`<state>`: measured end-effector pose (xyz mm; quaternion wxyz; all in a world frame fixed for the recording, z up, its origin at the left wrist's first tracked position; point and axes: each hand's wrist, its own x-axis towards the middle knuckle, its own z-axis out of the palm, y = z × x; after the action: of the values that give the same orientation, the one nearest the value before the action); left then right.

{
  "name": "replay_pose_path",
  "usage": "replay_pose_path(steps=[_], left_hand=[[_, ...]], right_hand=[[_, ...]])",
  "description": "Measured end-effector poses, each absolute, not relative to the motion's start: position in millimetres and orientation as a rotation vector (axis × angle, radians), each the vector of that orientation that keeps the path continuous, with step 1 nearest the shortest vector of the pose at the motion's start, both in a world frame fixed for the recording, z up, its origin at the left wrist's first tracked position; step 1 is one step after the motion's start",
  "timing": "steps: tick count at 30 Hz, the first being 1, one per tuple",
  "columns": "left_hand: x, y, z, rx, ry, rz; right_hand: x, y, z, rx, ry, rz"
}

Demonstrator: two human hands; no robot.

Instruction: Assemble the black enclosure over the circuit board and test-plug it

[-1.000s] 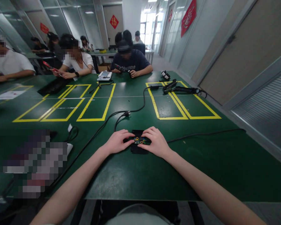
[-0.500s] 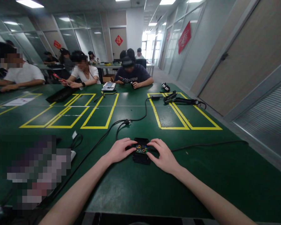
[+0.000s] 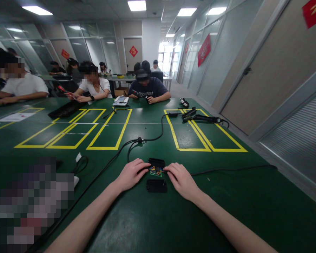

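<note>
A small green circuit board (image 3: 156,172) with copper-coloured coils lies between my two hands. Behind it, partly covered by the board, is one half of a black plastic case (image 3: 157,162). The other black case half (image 3: 157,186) rests on the table nearer to me, apart from the board. My left hand (image 3: 133,174) pinches at the board's left end, thumb and fingers close together. With its fingertips closed, my right hand (image 3: 183,181) grips the black cable (image 3: 205,172) where it meets the board's right end. The fingertips partly hide both cable ends.
Black cords with a plug (image 3: 139,140) run across the green table (image 3: 200,225) to the left and ahead. Beyond yellow tape outlines lie a black jointed device (image 3: 202,118), a white device (image 3: 120,101) and a black tray (image 3: 65,109). Several people sit across the table.
The board has moved away from the near case half and over the far half, opening a gap. My right thumb and fingers have come together. The view has tilted up slightly.
</note>
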<state>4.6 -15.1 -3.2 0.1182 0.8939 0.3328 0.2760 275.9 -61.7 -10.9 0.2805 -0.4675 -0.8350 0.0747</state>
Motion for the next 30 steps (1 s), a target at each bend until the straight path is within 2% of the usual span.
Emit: replay_pose_path(steps=[12,24,30], left_hand=[[7,-21,7,2.569,0.987,0.834],[11,-29,7,2.678,0.928,0.589],[8,-23,4,2.578,1.029,0.614]], right_hand=[[276,-64,-8,-1.291,-2.096,0.341],[276,-76,-2,-1.013,-2.291,0.364],[272,-69,-11,-1.173,-2.222,0.344]])
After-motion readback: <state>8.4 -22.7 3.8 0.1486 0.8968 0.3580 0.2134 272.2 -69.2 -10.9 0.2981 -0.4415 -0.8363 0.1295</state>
